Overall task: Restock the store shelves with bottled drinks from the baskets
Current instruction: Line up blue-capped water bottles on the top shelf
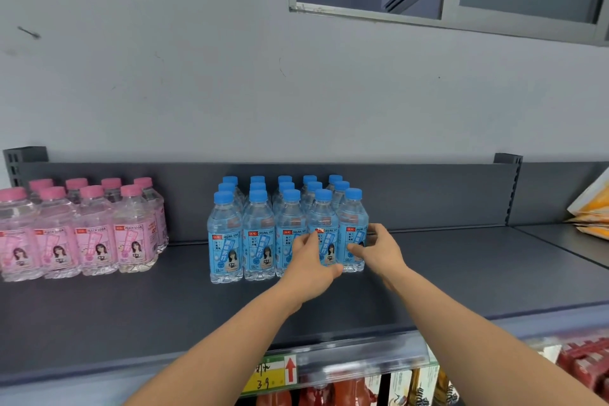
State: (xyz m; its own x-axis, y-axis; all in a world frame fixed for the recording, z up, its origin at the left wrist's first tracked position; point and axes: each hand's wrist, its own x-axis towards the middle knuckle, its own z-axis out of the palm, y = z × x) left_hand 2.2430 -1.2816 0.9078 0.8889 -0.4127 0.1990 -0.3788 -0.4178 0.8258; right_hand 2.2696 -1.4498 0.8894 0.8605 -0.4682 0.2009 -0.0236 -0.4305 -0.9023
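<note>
A block of blue-capped soda bottles (pixel 257 234) stands in several rows on the dark grey top shelf (pixel 131 316). My left hand (pixel 313 267) wraps the lower part of the fourth front-row bottle (pixel 324 224). My right hand (pixel 379 249) curls around the rightmost front bottle (pixel 353 217), fingers on its label and right side. Both bottles stand upright on the shelf, touching their neighbours. No basket is in view.
Pink-capped peach soda bottles (pixel 82 234) stand in rows at the shelf's left. Orange and white packets (pixel 593 208) lie on the adjoining shelf at right. A price strip with a yellow tag (pixel 270 372) runs along the shelf front; red packaged goods (pixel 583 369) sit below.
</note>
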